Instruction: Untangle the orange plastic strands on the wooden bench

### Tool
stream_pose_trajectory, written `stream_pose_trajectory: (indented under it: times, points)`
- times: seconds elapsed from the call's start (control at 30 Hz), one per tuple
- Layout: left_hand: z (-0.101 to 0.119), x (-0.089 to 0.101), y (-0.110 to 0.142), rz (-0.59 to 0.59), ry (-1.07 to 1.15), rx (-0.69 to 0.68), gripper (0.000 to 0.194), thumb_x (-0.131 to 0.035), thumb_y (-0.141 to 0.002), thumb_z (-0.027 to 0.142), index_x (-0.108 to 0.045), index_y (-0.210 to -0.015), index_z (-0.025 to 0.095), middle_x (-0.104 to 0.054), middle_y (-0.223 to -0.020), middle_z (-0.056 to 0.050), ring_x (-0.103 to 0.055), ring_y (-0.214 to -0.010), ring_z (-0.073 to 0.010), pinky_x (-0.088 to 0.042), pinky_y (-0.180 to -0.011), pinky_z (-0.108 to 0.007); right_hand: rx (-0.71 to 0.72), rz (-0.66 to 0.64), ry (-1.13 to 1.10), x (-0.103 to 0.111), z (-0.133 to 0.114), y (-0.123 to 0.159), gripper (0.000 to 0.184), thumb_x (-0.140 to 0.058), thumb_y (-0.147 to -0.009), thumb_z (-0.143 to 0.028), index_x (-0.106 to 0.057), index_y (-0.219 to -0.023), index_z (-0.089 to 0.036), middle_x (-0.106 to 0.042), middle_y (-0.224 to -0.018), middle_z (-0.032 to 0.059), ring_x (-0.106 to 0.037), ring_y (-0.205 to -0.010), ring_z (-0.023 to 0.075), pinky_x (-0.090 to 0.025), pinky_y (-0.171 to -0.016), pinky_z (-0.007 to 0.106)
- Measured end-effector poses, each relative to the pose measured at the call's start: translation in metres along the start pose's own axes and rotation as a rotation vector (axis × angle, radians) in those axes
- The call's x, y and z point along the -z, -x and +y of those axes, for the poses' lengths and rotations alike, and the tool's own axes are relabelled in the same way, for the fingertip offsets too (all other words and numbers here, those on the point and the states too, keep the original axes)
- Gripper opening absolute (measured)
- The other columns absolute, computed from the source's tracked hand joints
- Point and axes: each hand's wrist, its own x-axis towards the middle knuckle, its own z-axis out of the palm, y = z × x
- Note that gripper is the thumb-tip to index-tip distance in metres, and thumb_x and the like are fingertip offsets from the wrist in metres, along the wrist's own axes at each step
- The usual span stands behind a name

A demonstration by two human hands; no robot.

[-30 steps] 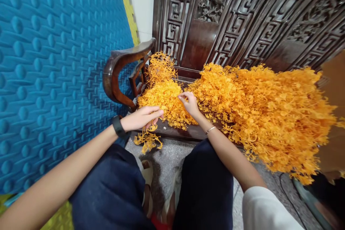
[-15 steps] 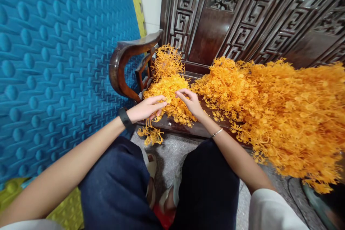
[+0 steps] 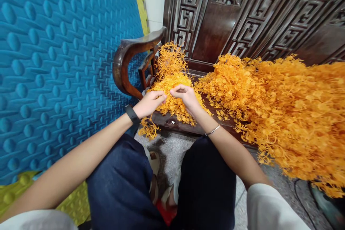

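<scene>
Both hands have drawn together over the small orange pile [image 3: 172, 95] on the wooden bench [image 3: 188, 126]; left hand [image 3: 150, 103] and right hand [image 3: 186, 97] pinch one sprig. Best held close, pulled apart gently.

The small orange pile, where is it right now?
In the head view, the small orange pile lies at the bench seat's left end, beside the curved armrest, under the left hand and right hand.
</scene>
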Motion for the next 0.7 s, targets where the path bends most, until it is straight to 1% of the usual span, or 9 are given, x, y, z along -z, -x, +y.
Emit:
stream_pose_trajectory:
  times: [0.13, 0.27, 0.37, 0.43, 0.5, 0.57, 0.6, 0.63, 0.7]
  points:
    - [0.0, -0.003, -0.005, 0.076, 0.01, 0.01, 0.024, -0.046, -0.081, 0.027, -0.049, -0.059, 0.016, -0.044, -0.054, 0.004, -0.039, -0.053, -0.0097, -0.031, -0.055, -0.023, 0.055, 0.123, 0.06, -0.009, -0.002, -0.01, 0.025, -0.078, -0.054, -0.031, -0.056, -0.056, -0.019, -0.058, -0.058, -0.0033, -0.055, -0.062, 0.0117, -0.049, -0.069, 0.031]
    - [-0.002, -0.004, -0.01, 0.177, -0.01, 0.006, 0.024, -0.045, -0.08, 0.029, -0.048, -0.059, 0.017, -0.04, -0.052, 0.005, -0.035, -0.05, -0.0094, -0.026, -0.051, -0.023, 0.131, 0.246, 0.117, -0.023, 0.003, -0.02, 0.022, -0.073, -0.06, -0.027, -0.054, -0.056, -0.018, -0.058, -0.06, -0.0024, -0.055, -0.063, 0.0121, -0.048, -0.069, 0.03]
    - [-0.003, -0.004, -0.013, 0.237, 0.003, 0.037, 0.023, -0.045, -0.079, 0.031, -0.048, -0.061, 0.017, -0.04, -0.051, 0.005, -0.032, -0.048, -0.009, -0.023, -0.048, -0.023, 0.131, 0.288, 0.155, -0.036, 0.008, -0.029, 0.019, -0.069, -0.064, -0.024, -0.052, -0.058, -0.019, -0.058, -0.062, -0.0017, -0.055, -0.063, 0.0122, -0.048, -0.069, 0.03]
    - [-0.002, -0.005, -0.011, 0.266, 0.037, 0.051, 0.022, -0.044, -0.078, 0.03, -0.048, -0.06, 0.017, -0.039, -0.051, 0.005, -0.032, -0.048, -0.009, -0.023, -0.047, -0.023, 0.17, 0.313, 0.189, -0.037, 0.01, -0.039, 0.017, -0.066, -0.067, -0.024, -0.052, -0.06, -0.019, -0.06, -0.066, -0.0005, -0.056, -0.066, 0.013, -0.048, -0.071, 0.031]
    - [0.0, -0.006, -0.005, 0.235, 0.077, 0.056, 0.021, -0.045, -0.076, 0.027, -0.047, -0.057, 0.017, -0.039, -0.051, 0.004, -0.033, -0.049, -0.0088, -0.024, -0.048, -0.023, 0.227, 0.435, 0.217, -0.023, 0.009, -0.052, 0.015, -0.061, -0.071, -0.025, -0.051, -0.061, -0.019, -0.06, -0.068, 0.0007, -0.056, -0.07, 0.014, -0.048, -0.073, 0.032]
    - [0.003, -0.008, 0.004, 0.149, 0.127, 0.062, 0.021, -0.046, -0.074, 0.025, -0.047, -0.054, 0.016, -0.04, -0.05, 0.004, -0.034, -0.049, -0.0083, -0.025, -0.048, -0.022, 0.262, 0.647, 0.213, 0.003, 0.006, -0.065, 0.015, -0.057, -0.073, -0.025, -0.049, -0.061, -0.019, -0.058, -0.068, 0.0008, -0.055, -0.071, 0.0141, -0.047, -0.075, 0.032]
    - [0.004, -0.007, 0.008, 0.111, 0.155, 0.064, 0.021, -0.047, -0.074, 0.026, -0.047, -0.055, 0.016, -0.04, -0.05, 0.004, -0.034, -0.049, -0.008, -0.025, -0.048, -0.022, 0.277, 0.705, 0.207, 0.019, 0.004, -0.07, 0.015, -0.055, -0.074, -0.026, -0.049, -0.062, -0.019, -0.057, -0.068, 0.0009, -0.055, -0.071, 0.0141, -0.047, -0.075, 0.032]
    - [0.005, -0.007, 0.012, 0.096, 0.179, 0.064, 0.021, -0.047, -0.074, 0.026, -0.048, -0.056, 0.016, -0.039, -0.049, 0.005, -0.034, -0.048, -0.0078, -0.025, -0.048, -0.022, 0.314, 0.711, 0.222, 0.033, 0.002, -0.073, 0.014, -0.057, -0.074, -0.027, -0.051, -0.064, -0.019, -0.058, -0.07, 0.0011, -0.055, -0.072, 0.0141, -0.046, -0.075, 0.032]
    - [0.004, -0.003, 0.016, 0.099, 0.199, 0.076, 0.021, -0.048, -0.076, 0.028, -0.051, -0.059, 0.016, -0.039, -0.048, 0.005, -0.035, -0.046, -0.0078, -0.025, -0.046, -0.021, 0.399, 0.579, 0.326, 0.055, 0.002, -0.075, 0.013, -0.061, -0.072, -0.029, -0.057, -0.068, -0.017, -0.06, -0.075, 0.0021, -0.055, -0.075, 0.0146, -0.045, -0.076, 0.032]
